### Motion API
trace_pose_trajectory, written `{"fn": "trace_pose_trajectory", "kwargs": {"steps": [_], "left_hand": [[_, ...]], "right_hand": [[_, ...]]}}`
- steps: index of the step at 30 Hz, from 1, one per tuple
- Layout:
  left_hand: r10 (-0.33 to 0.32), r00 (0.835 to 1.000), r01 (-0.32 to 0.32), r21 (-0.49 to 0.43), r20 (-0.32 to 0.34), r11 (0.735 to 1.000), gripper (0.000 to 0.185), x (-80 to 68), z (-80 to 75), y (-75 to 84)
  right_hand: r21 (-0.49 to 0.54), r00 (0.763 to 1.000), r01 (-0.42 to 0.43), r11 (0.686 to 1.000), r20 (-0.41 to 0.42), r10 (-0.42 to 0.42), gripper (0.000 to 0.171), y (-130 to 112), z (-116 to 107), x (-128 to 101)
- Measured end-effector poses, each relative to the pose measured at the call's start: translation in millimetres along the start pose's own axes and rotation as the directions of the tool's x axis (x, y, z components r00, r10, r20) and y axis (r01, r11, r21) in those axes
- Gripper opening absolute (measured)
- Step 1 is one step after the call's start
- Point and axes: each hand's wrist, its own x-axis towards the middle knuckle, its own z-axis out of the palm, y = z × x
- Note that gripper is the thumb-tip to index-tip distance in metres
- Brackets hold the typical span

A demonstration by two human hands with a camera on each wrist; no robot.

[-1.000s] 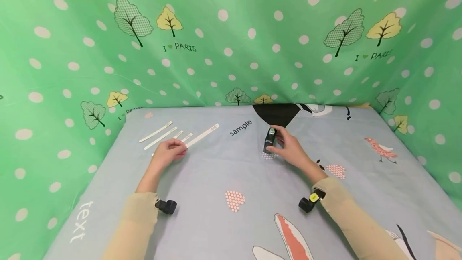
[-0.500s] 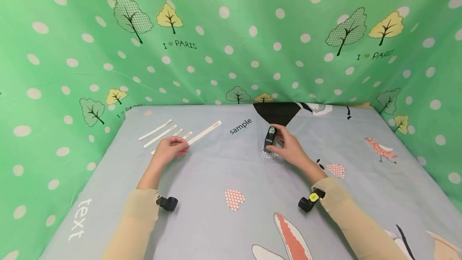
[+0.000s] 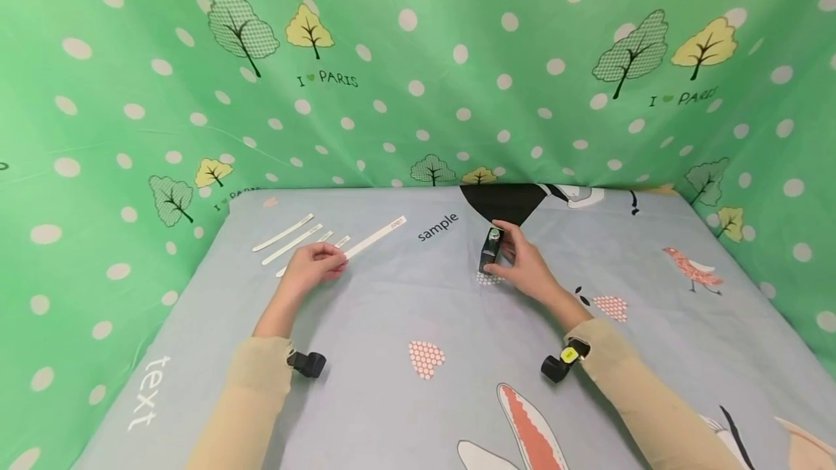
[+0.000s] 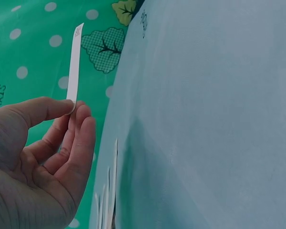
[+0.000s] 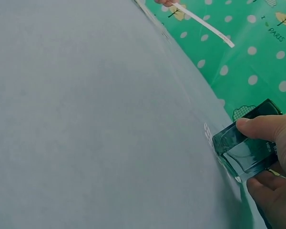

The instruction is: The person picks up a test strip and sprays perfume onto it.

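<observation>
My left hand [image 3: 311, 268] pinches the lower end of a white perfume test strip [image 3: 375, 238] between thumb and fingertips. In the left wrist view the strip [image 4: 74, 67] points up, with small print near its slanted tip. On the right side, my right hand [image 3: 530, 270] grips a dark green glass perfume bottle [image 3: 491, 251], thumb on one side and fingers on the other. The bottle [image 5: 245, 150] looks see-through near its base in the right wrist view, and a sprayer top shows in the head view. Strip and bottle are well apart.
Several more white test strips [image 3: 292, 244] lie side by side on the grey-blue printed cloth [image 3: 366, 397], partly behind my left hand. A green dotted curtain [image 3: 392, 93] rises behind and at both sides. Each wrist carries a small black camera [image 3: 308, 364].
My left hand has shifted slightly right and away from me, the strip's printed tip moving with it. The right hand and the perfume bottle stay almost where they were.
</observation>
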Motion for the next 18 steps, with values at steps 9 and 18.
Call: {"fn": "trace_pose_trajectory", "kwargs": {"steps": [9,18], "left_hand": [[-0.010,1.000,0.010,0.001,0.004,1.000,0.025,-0.9,2.7,5.8],[-0.007,1.000,0.007,-0.008,0.006,1.000,0.024,-2.6,4.1,7.0]], "right_hand": [[0.035,1.000,0.014,0.999,-0.026,-0.013,0.084,-0.9,0.2,-1.0],[0.011,0.997,0.065,0.998,-0.040,-0.065,0.084,-9.9,-3.5,-3.1]]}}
